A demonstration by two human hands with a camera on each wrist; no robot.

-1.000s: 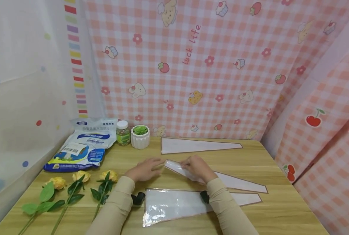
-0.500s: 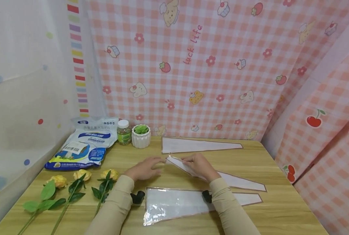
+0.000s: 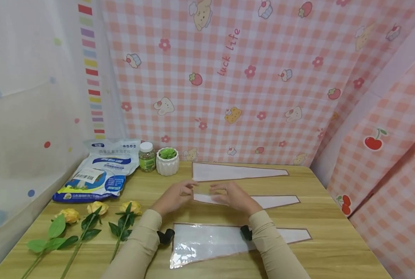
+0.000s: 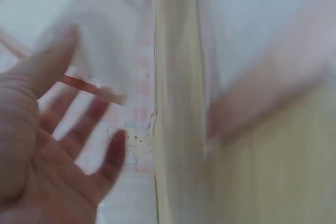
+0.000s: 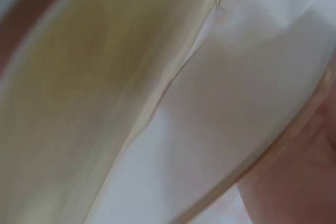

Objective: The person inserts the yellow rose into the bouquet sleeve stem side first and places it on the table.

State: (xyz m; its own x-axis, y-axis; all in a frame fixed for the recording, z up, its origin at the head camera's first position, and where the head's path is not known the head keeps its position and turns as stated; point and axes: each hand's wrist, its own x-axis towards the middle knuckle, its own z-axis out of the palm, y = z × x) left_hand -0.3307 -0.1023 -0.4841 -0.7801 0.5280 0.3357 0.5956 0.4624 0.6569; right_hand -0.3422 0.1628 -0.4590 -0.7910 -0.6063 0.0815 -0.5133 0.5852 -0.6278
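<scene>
A tapered white plastic sleeve with a brown edge (image 3: pixel 280 200) spans the middle of the table, wide end to the left. My right hand (image 3: pixel 235 197) grips it near that end, and the right wrist view shows the sleeve's sheet (image 5: pixel 210 114) bowed up beside the palm (image 5: pixel 294 182). At the wide end is my left hand (image 3: pixel 174 197). Its thumb and fingers (image 4: pixel 115 153) are spread apart in the left wrist view, with the sleeve's brown edge between them. A second sleeve (image 3: pixel 211 242) lies in front, partly under my right forearm, and a third (image 3: pixel 225 172) lies at the back.
Three yellow roses (image 3: pixel 97 209) with green stems lie at the left. Behind them stand a blue and white printed bag (image 3: pixel 99 170), a small jar with a white lid (image 3: pixel 146 157) and a white pot with a green plant (image 3: pixel 167 164). Checked cloth (image 3: pixel 214 100) hangs behind.
The middle sleeve has shifted left and away from me, and now lies straighter. My left hand has moved to its wide end. Both hands have drawn closer together.
</scene>
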